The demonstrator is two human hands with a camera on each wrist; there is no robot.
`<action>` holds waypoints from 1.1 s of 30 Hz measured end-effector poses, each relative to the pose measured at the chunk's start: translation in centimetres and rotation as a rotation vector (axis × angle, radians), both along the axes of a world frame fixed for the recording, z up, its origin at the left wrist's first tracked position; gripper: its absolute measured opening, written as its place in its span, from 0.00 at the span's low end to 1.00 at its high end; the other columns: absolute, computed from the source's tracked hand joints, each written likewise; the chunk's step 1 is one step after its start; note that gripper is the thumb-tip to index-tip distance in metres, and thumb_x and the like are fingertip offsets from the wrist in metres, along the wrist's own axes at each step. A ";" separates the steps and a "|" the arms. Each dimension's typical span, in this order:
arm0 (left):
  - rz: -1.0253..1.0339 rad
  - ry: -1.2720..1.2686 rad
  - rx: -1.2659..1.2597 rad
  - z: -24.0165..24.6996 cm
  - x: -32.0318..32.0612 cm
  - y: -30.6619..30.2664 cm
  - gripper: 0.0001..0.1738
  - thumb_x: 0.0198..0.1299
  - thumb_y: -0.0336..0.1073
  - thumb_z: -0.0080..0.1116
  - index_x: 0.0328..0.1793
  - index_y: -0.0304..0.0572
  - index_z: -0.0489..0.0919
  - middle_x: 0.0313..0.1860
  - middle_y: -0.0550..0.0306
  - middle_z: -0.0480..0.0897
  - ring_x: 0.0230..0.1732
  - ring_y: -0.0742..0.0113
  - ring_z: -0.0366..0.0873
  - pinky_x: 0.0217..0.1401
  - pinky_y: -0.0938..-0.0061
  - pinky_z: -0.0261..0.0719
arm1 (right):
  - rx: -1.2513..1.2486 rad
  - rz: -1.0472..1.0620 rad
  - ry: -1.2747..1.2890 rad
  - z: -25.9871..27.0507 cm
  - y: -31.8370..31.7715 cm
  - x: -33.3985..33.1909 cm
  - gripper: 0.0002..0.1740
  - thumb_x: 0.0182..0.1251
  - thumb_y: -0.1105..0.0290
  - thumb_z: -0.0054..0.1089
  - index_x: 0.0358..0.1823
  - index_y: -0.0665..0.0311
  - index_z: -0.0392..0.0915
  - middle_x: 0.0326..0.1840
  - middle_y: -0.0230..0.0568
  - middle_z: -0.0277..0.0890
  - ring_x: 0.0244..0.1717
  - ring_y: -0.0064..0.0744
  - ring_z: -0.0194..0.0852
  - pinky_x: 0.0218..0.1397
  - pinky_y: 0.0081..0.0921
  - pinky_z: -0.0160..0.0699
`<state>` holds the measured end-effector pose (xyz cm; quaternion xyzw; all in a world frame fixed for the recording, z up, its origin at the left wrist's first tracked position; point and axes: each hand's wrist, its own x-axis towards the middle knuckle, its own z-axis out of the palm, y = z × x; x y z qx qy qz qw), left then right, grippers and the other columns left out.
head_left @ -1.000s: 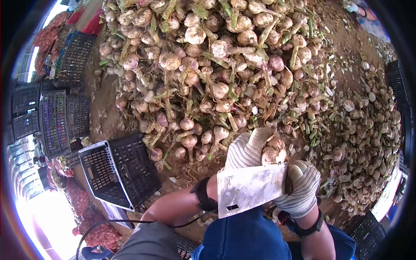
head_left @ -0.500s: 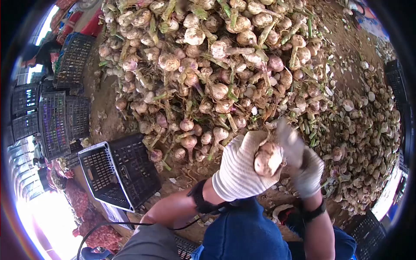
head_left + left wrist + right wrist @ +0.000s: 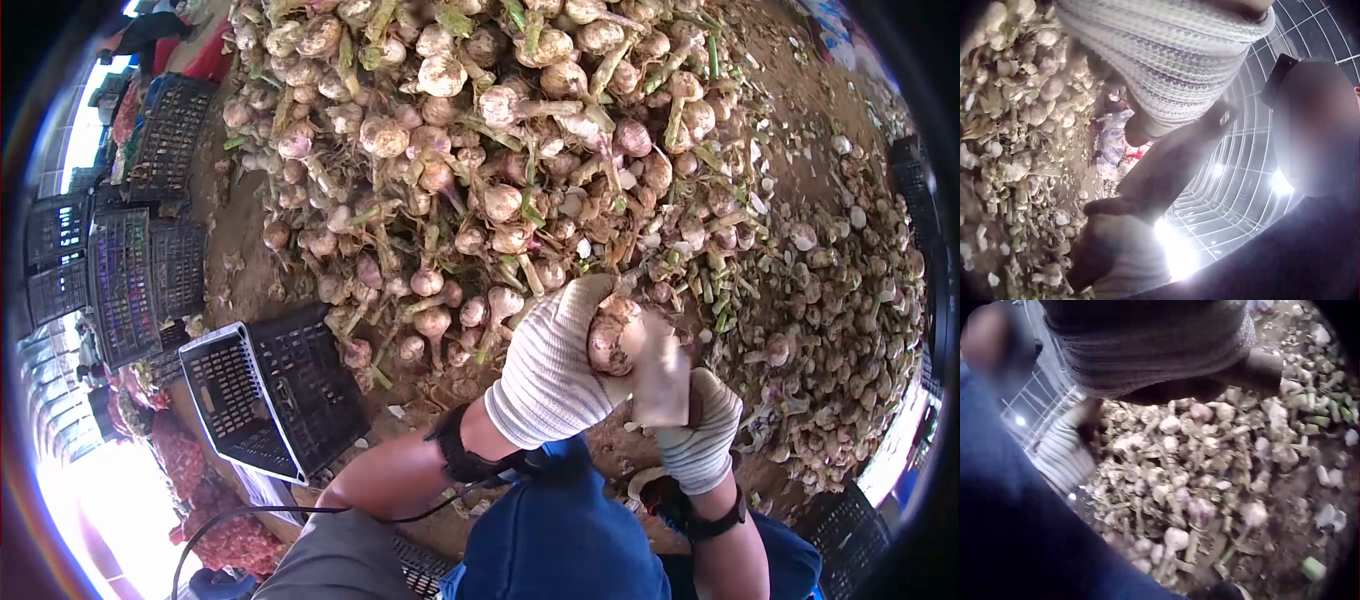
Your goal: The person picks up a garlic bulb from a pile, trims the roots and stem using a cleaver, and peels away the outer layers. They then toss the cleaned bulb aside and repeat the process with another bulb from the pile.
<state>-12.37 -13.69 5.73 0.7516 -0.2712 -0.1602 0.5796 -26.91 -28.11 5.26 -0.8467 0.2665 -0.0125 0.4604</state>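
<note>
In the head view my left hand (image 3: 555,370), in a striped knit glove, grips a garlic bulb (image 3: 609,338) with brownish, soil-stained skin. My right hand (image 3: 702,430), gloved alike, holds a cleaver by its handle, which the fingers hide. The cleaver's broad blade (image 3: 664,378), blurred by motion, stands right at the bulb's right side and overlaps it. From the left wrist, the blade (image 3: 1169,159) spans between the left glove (image 3: 1172,65) and the right glove (image 3: 1125,256). In the right wrist view, the right glove (image 3: 1147,347) fills the top and the left glove (image 3: 1066,450) shows behind it.
A large heap of stemmed garlic (image 3: 480,150) spreads ahead of both hands. To the right lies a pile of trimmed bulbs (image 3: 830,350). A black crate (image 3: 280,400) lies tipped on the left, with stacked crates (image 3: 125,280) beyond and red mesh sacks (image 3: 225,530) nearby.
The cleaver swung from broadside across the left wrist up to the bulb's far right, then down beside it. The bulb, held throughout, has turned in the left hand.
</note>
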 end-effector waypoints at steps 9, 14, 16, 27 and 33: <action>-0.098 1.277 -0.802 0.3 -0.5 0.7 0.13 0.68 0.33 0.51 0.56 0.40 0.73 0.45 0.57 0.80 0.44 0.71 0.79 0.44 0.75 0.81 | -0.135 0.367 -0.078 3.2 0.3 3.8 0.16 0.34 0.61 0.67 0.19 0.60 0.70 0.16 0.44 0.64 0.18 0.50 0.65 0.21 0.40 0.62; -0.100 1.479 -0.907 -2.0 -1.7 1.0 0.16 0.67 0.30 0.51 0.60 0.40 0.70 0.49 0.55 0.79 0.47 0.69 0.80 0.49 0.71 0.83 | -0.240 0.351 -0.089 2.2 0.6 3.8 0.13 0.36 0.64 0.65 0.19 0.60 0.70 0.17 0.44 0.65 0.18 0.50 0.66 0.21 0.40 0.62; -0.099 1.276 -0.800 -2.0 -1.8 0.9 0.18 0.64 0.30 0.53 0.60 0.40 0.69 0.48 0.53 0.80 0.47 0.67 0.80 0.48 0.71 0.83 | -0.288 0.308 -0.202 1.1 0.7 3.6 0.12 0.37 0.65 0.63 0.19 0.61 0.70 0.16 0.44 0.65 0.17 0.51 0.66 0.21 0.39 0.63; -0.234 -0.097 -0.050 -1.7 -0.9 0.0 0.24 0.51 0.34 0.63 0.54 0.38 0.69 0.34 0.52 0.79 0.31 0.58 0.79 0.32 0.66 0.78 | -0.232 0.087 -0.239 0.5 -1.5 2.9 0.12 0.47 0.70 0.66 0.20 0.64 0.69 0.12 0.39 0.60 0.12 0.35 0.58 0.17 0.27 0.60; -0.109 1.293 -0.691 0.1 -1.5 0.5 0.20 0.57 0.34 0.55 0.56 0.39 0.70 0.40 0.53 0.79 0.38 0.60 0.78 0.40 0.67 0.78 | -0.218 0.323 -0.049 3.3 0.5 3.3 0.23 0.28 0.56 0.73 0.20 0.61 0.71 0.18 0.43 0.65 0.19 0.48 0.66 0.24 0.40 0.64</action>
